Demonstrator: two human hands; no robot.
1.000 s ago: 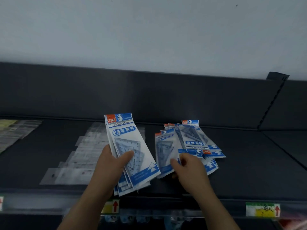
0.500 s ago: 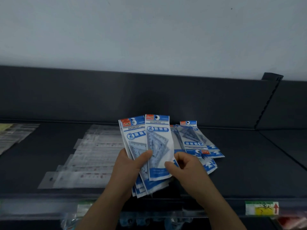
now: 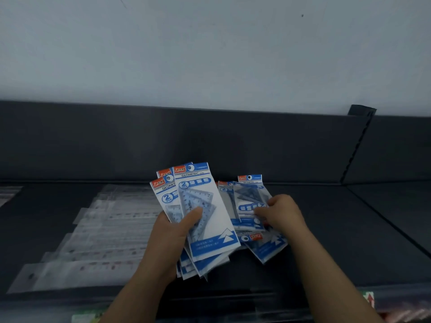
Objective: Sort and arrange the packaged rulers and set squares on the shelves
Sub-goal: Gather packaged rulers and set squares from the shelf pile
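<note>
My left hand (image 3: 171, 236) grips a fanned stack of blue-and-white set square packs (image 3: 203, 206), thumb across the front pack, held upright above the dark shelf (image 3: 338, 229). To its right a loose pile of the same packs (image 3: 263, 243) lies on the shelf. My right hand (image 3: 281, 213) rests on top of that pile, its fingers curled round the edge of the top pack (image 3: 248, 194). Left of my hands, clear packaged rulers (image 3: 98, 234) lie in an overlapping row on the shelf.
The shelf has a dark back panel (image 3: 163, 141) and a slotted upright (image 3: 356, 141) at the right, with another shelf bay beyond. Price labels (image 3: 369, 299) sit on the front rail. More clear packs (image 3: 9, 194) lie at the far left.
The pack my right hand carried over now sits at the front of the stack in my left hand. My right hand has gone back right onto the loose pile.
</note>
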